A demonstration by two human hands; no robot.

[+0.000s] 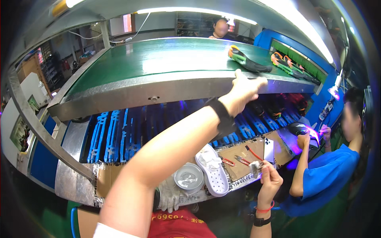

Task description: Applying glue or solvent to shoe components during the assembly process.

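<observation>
My left hand (pixel 246 89) reaches over the metal edge of the green conveyor belt (pixel 131 63), its thumb and fingers apart with nothing in them. Just beyond its fingertips a black shoe (pixel 250 62) with green and orange trim lies on the belt. Lower right, my right hand (pixel 270 178) is closed in a pinch on a small grey-white wad (pixel 255 168), which looks like crumpled cloth. Left of that wad, a white clog (pixel 216 176) with holes holds crumpled white material. Beside the clog stands a round translucent bowl (pixel 188 177), its contents unclear.
More shoes (pixel 291 65) lie farther right on the belt. Blue rack bars (pixel 115 135) run beneath it. Cardboard (pixel 238 152) carries red-handled pliers (pixel 242 160) and a phone (pixel 268 150). A white glove (pixel 168 194) lies near me. A blue-shirted co-worker (pixel 329 174) handles a shoe at right.
</observation>
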